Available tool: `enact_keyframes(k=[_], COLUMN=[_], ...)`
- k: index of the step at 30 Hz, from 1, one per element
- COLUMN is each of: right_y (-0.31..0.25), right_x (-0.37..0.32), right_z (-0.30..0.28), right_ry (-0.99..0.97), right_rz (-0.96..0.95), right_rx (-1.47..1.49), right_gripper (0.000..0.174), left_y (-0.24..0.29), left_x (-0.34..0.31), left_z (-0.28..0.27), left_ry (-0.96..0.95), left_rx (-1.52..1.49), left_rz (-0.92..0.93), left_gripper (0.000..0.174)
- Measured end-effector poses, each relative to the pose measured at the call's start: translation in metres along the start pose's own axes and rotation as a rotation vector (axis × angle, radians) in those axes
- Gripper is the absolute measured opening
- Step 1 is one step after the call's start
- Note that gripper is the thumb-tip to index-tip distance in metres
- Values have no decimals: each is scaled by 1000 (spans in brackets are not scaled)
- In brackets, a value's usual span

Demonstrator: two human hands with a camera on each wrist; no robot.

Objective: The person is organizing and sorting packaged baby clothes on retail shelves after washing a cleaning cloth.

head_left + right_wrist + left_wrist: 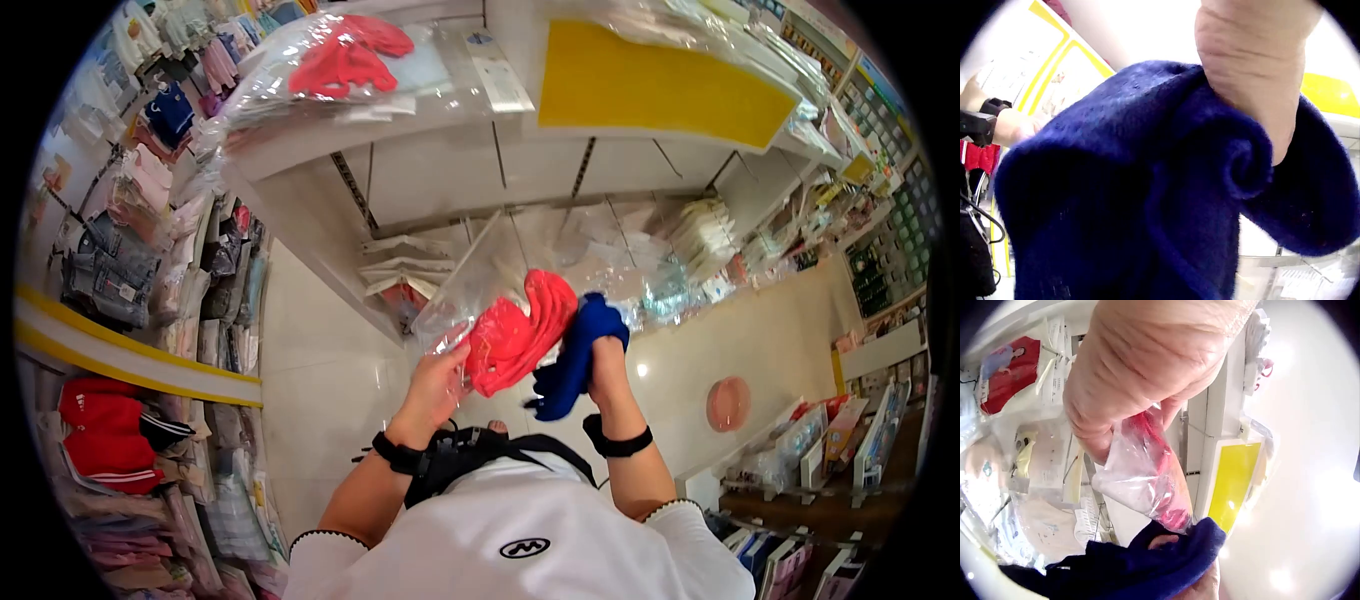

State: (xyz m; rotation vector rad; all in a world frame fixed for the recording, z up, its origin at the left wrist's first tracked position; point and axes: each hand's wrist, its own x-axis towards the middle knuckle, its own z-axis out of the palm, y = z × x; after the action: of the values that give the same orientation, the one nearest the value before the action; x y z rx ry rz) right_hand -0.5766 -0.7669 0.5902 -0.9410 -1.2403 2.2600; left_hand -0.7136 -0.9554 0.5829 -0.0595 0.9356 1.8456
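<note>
My left hand grips the edge of a clear plastic bag with a coral-red cloth item in it. In the left wrist view the fingers curl over the plastic, and red fabric shows through. My right hand holds a dark blue, fuzzy cloth item that hangs in loose folds right beside the red one. Up close in the right wrist view, the blue cloth wraps around the fingers and hides most of them.
Ahead stands a white shelf unit with a yellow panel and bagged goods. Another red item in plastic lies on its top. Packed clothes line the left side; packaged goods fill a rack at right. A round pink mark shows on the floor.
</note>
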Motion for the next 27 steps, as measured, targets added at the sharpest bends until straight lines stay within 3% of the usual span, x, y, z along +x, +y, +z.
enact_keyframes(k=[1, 4, 5, 8, 10, 13, 16, 18, 20, 23, 26, 27], right_y=[0, 6, 1, -18, -10, -2, 4, 11, 28, 23, 31, 38], right_x=[2, 6, 1, -25, -13, -7, -16, -13, 0, 1, 14, 19], right_z=[6, 8, 11, 29, 17, 11, 4, -1, -13, 6, 8, 7], right_ry=[12, 11, -5, -157, -146, -161, -212, -281, -306, -328, -289, -193], right_rz=[-72, -188, -195, -301, -143, -99, -109, -34, 58, 41, 92, 51], right_rx=[-98, -205, -128, 88, 19, -7, -26, 173, 424, 756, 701, 551], right_gripper=[17, 22, 24, 27, 25, 23, 26, 39, 42, 40, 39, 40], left_y=[-6, -6, -3, 1, 5, 22, 30, 32, 30, 31, 32, 33], left_x=[4, 6, 7, 7, 12, 13, 10, 5, 4, -1, -7, -9], left_z=[-8, -19, -22, -46, -46, -45, -50, -48, -38, -23, -19, -20], left_ry=[-22, -50, -18, -23, -52, -13, -90, -127, -174, -133, -152, -160], left_rx=[45, -167, -198, -384, -457, -392, -369, -378, -396, -356, -311, -301], left_rz=[54, -69, -133, -216, -143, -44, 112, 151, 197, 202, 234, 251], left_gripper=[45, 50, 58, 60, 56, 51, 45, 39, 36, 37, 37, 36])
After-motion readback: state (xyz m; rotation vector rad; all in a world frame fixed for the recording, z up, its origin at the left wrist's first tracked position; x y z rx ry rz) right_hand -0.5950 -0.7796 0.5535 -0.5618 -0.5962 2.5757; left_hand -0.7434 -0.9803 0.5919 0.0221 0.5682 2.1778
